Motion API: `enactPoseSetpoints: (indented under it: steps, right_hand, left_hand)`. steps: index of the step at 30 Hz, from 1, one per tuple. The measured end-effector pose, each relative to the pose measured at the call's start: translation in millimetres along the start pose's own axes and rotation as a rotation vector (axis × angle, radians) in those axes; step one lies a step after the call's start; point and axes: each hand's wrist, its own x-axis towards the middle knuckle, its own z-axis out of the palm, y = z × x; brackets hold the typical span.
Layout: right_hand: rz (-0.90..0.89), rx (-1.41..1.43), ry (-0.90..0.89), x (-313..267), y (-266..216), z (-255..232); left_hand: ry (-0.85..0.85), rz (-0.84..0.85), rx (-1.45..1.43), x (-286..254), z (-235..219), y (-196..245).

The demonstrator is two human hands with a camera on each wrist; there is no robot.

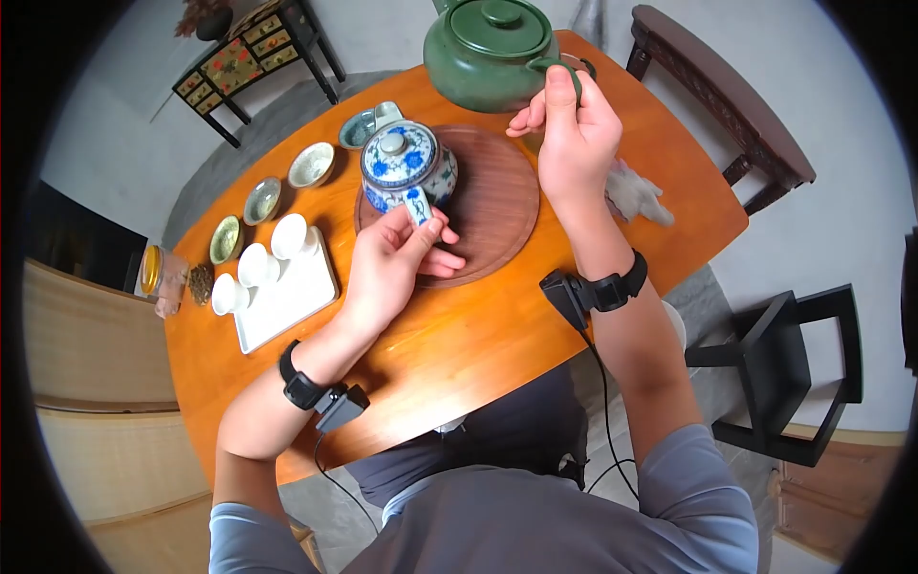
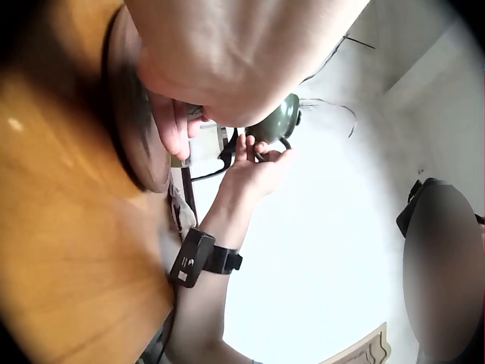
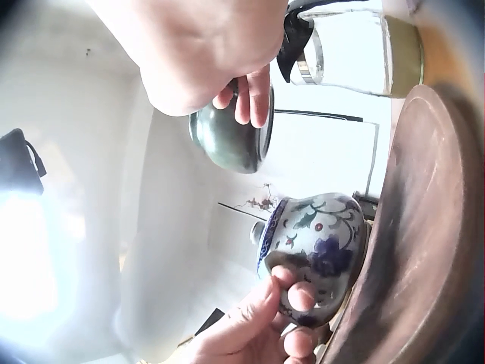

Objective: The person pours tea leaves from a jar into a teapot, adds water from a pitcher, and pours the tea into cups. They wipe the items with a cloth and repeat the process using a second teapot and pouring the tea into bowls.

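Observation:
My left hand (image 1: 387,263) pinches the handle of a blue-and-white floral teapot (image 1: 435,177), its lid on, over the left part of a round wooden board (image 1: 492,210). In the right wrist view the floral teapot (image 3: 326,235) has its base close against the board (image 3: 424,220); whether they touch I cannot tell. A lidded green teapot (image 1: 483,67) is held up at the far side, its handle gripped by my right hand (image 1: 579,143). From the left wrist, the green teapot (image 2: 279,121) shows beyond my left hand (image 2: 242,61), and the floral teapot is hidden.
A white tray (image 1: 287,311) with white cups (image 1: 256,266) is at the left, bowls (image 1: 312,165) line the far left edge, and a jar (image 1: 163,273) stands beyond. A grey cloth-like thing (image 1: 636,196) lies at the right. A black chair (image 1: 784,368) stands beside the table.

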Motion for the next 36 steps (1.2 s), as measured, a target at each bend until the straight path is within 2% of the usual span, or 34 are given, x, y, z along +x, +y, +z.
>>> enactPoseSetpoints:
  steps: [9,16,18,19,20,22,25,28,30,36]
  right_hand:
    - [0.295,-0.021,-0.193,-11.5,15.9,14.1]
    - [0.360,-0.042,-0.238,-8.6,38.4,11.1]
    - [0.389,-0.062,-0.245,-7.8,40.5,12.0]
    - [0.421,-0.083,-0.237,-5.7,40.8,13.4]
    - [0.413,-0.091,-0.247,-3.3,42.3,14.4]
    - [0.473,-0.112,-0.216,1.1,46.1,20.2]
    - [0.549,-0.169,-0.195,11.7,53.6,33.8]
    - [0.569,-0.233,-0.257,25.8,75.6,40.5]
    - [0.595,-0.286,-0.260,32.9,87.3,45.0]
    - [0.661,-0.355,-0.246,44.7,114.2,51.4]
  left_hand:
    - [0.049,-0.010,-0.077,-12.0,-10.1,-11.1]
    - [0.039,0.038,-0.019,-19.6,-24.1,-0.7]
    - [0.106,0.112,0.150,-34.1,-28.6,-2.3]
    - [0.180,0.251,0.482,-37.9,-32.8,-3.1]
    - [0.185,0.260,0.471,-44.9,-33.8,-3.7]
    - [0.095,0.332,0.935,-62.9,-35.3,9.9]
    - [0.099,0.331,0.966,-69.1,-38.8,-0.7]
    - [0.094,0.345,0.977,-69.1,-43.1,-4.9]
    - [0.093,0.436,0.992,-66.8,-47.5,-9.7]
    - [0.082,0.524,0.869,-54.5,-56.8,-22.7]
